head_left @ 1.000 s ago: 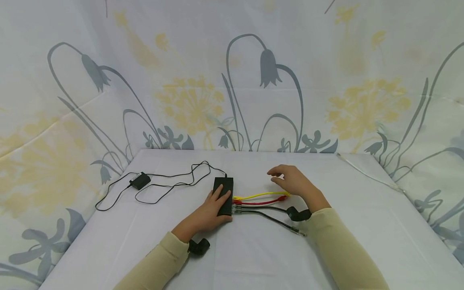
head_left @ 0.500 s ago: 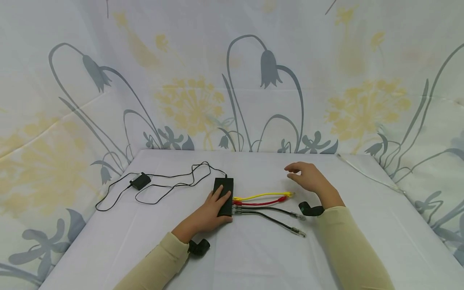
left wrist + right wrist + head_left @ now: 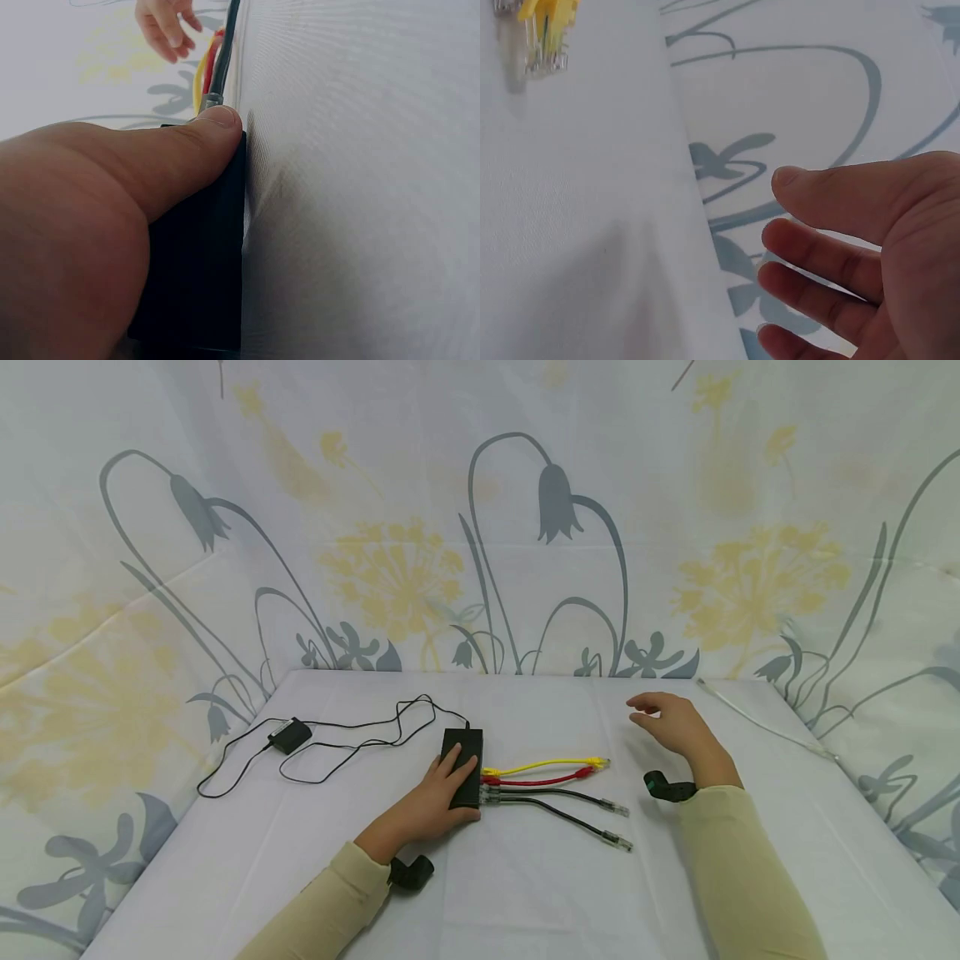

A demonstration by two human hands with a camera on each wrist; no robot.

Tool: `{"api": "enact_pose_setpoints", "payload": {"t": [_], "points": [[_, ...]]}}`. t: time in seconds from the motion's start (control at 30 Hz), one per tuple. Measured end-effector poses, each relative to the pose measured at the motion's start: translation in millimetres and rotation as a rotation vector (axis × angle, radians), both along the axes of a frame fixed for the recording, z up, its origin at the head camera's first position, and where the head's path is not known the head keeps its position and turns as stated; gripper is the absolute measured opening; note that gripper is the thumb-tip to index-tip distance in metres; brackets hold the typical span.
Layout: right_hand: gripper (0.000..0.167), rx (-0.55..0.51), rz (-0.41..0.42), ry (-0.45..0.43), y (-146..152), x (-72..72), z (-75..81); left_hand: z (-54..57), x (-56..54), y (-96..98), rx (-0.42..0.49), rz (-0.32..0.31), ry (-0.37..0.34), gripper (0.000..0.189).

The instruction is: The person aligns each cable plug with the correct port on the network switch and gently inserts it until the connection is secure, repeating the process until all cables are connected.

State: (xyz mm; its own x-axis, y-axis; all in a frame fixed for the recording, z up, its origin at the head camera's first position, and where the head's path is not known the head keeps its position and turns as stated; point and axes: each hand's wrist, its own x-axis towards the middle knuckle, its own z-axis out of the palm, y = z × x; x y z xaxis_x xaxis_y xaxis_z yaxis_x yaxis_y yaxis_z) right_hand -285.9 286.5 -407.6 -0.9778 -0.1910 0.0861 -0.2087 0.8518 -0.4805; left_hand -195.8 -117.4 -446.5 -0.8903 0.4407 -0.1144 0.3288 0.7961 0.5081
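A black network switch (image 3: 471, 742) lies on the white table, with a yellow network cable (image 3: 543, 764), a red one (image 3: 547, 777) and two black ones (image 3: 555, 807) plugged into its right side. My left hand (image 3: 426, 802) rests on top of it, fingers spread, thumb along the near edge. In the left wrist view that thumb (image 3: 180, 154) lies against the dark casing. My right hand (image 3: 678, 727) hovers over the table right of the cable ends, holding nothing, fingers loosely bent. The yellow cable's clear plug (image 3: 547, 60) shows in the right wrist view.
A white network cable (image 3: 765, 721) lies at the far right. At left sits a black power adapter (image 3: 290, 735), its thin cord (image 3: 360, 742) looping to the switch's far end. Behind the table hangs a flower-print curtain (image 3: 480, 527).
My right hand has moved to the right, away from the cable ends, uncovering the plugs of the yellow and upper black cables. My left hand has stayed on the switch.
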Motion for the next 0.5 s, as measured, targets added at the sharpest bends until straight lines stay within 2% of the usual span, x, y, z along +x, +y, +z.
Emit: {"api": "enact_pose_setpoints", "payload": {"t": [0.5], "points": [[0.044, -0.025, -0.138, -0.041, 37.2, 1.2, -6.2, 0.2, 0.0, 0.2, 0.005, 0.005, 0.007, 0.081]]}}
